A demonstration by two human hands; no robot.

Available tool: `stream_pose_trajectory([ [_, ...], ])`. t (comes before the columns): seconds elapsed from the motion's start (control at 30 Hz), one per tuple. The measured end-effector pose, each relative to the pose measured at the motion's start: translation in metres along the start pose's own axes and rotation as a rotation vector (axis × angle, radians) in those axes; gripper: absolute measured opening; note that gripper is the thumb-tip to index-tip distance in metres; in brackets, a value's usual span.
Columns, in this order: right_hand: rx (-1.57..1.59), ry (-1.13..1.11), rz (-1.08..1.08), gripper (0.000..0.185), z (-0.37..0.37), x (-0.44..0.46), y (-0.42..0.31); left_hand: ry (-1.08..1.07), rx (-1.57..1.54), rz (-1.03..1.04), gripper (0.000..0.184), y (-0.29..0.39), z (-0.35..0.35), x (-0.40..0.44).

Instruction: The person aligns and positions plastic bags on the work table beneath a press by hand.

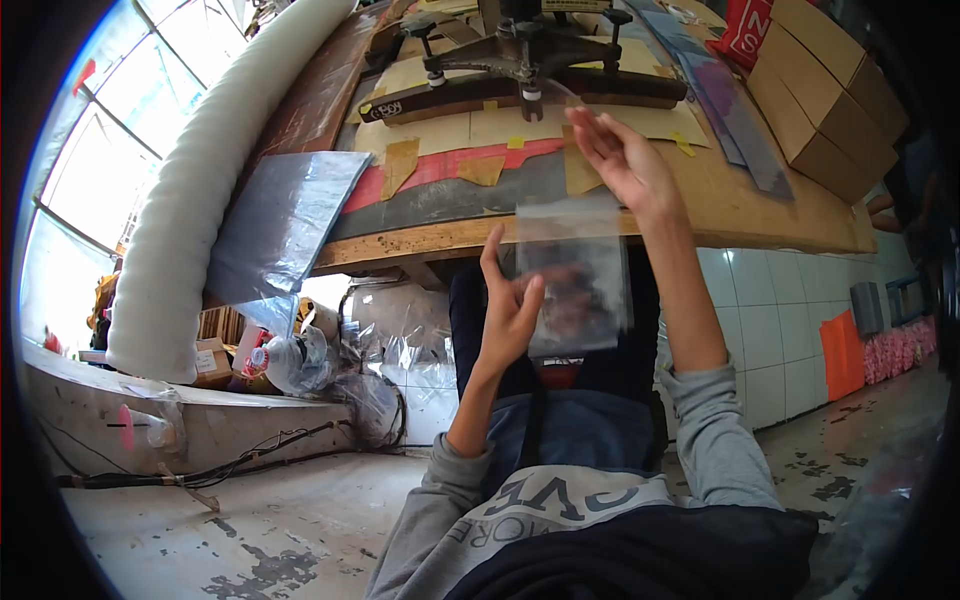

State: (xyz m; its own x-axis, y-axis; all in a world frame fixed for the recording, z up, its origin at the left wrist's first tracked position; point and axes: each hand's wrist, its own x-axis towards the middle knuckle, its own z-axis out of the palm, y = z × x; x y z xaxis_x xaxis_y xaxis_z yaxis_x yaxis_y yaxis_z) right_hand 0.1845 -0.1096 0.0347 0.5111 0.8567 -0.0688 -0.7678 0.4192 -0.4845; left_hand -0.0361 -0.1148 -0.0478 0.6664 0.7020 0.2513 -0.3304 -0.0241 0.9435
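Bag (590, 295), see-through, against left grip (512, 312), below right grip (632, 168)

Bright window (122, 95) — bowed edges

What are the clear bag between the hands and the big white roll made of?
Clear bag: probably thin, smooth plastic, since it is see-through. White roll: perhaps foam or padded wrap, soft-looking, since its surface is gently rippled.

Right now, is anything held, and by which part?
Can't tell: left hand overlaps the clear bag at its left edge, grip unclear. Right hand looks empty.
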Motion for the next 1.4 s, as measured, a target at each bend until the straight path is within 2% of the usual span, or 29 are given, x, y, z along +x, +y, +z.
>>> stream_pose_trajectory([
  [0.1, 0.033, 0.084, -0.009, 0.017, -0.001, 0.045, 0.009, 0.034, 0.084, 0.078, 0.082, -0.004, 0.003, 0.014],
  [0.17, 0.096, 0.098, 0.011, 0.019, -0.006, 0.06, 0.011, 0.025, 0.338, 0.217, 0.09, -0.027, -0.002, 0.01],
  [0.2, 0.091, 0.128, 0.03, 0.021, -0.007, 0.06, 0.015, -0.044, 0.182, 0.12, 0.097, -0.023, -0.002, 0.004],
  [0.27, 0.084, 0.188, 0.069, 0.024, -0.012, 0.061, 0.024, -0.018, 0.102, 0.092, 0.095, -0.013, 0.0, -0.01],
  [0.37, -0.284, 0.178, -0.103, 0.027, -0.019, 0.041, 0.04, 0.014, 0.053, 0.061, 0.091, -0.009, -0.005, -0.027],
  [0.4, -0.299, 0.18, -0.054, 0.032, -0.018, 0.031, 0.035, 0.012, 0.062, 0.05, 0.09, -0.005, -0.007, -0.031],
  [0.53, -0.972, -0.116, -0.245, 0.043, -0.018, -0.029, 0.017, 0.049, 0.001, 0.001, 0.088, 0.011, -0.004, -0.029],
  [0.6, -1.365, -0.261, -0.356, 0.05, -0.02, -0.057, 0.006, 0.028, 0.116, 0.095, 0.086, 0.007, -0.007, -0.017],
  [0.63, -1.404, -0.246, -0.373, 0.051, -0.016, -0.072, 0.007, 0.015, 0.174, 0.144, 0.086, 0.007, -0.008, -0.01],
  [0.7, -1.479, -0.215, -0.409, 0.053, -0.009, -0.095, 0.014, 0.003, 0.08, 0.028, 0.086, 0.017, -0.005, -0.006],
  [0.73, -1.517, -0.285, -0.588, 0.052, -0.015, -0.095, 0.02, -0.01, 0.086, 0.035, 0.086, 0.021, -0.004, -0.004],
  [0.93, -1.458, -0.311, -0.581, 0.049, -0.004, -0.12, 0.021, -0.042, 0.149, 0.139, 0.086, 0.046, -0.001, -0.015],
  [1.17, -1.051, -0.119, -0.198, 0.029, -0.02, -0.113, 0.033, -0.045, 0.219, 0.132, 0.085, 0.031, -0.012, 0.001],
  [1.23, -0.943, -0.095, -0.232, 0.027, -0.028, -0.104, 0.04, -0.048, 0.176, 0.067, 0.085, 0.032, -0.013, 0.003],
  [1.4, -0.984, -0.045, -0.246, 0.03, -0.037, -0.088, 0.038, -0.031, 0.155, -0.006, 0.083, 0.031, -0.011, 0.017],
])
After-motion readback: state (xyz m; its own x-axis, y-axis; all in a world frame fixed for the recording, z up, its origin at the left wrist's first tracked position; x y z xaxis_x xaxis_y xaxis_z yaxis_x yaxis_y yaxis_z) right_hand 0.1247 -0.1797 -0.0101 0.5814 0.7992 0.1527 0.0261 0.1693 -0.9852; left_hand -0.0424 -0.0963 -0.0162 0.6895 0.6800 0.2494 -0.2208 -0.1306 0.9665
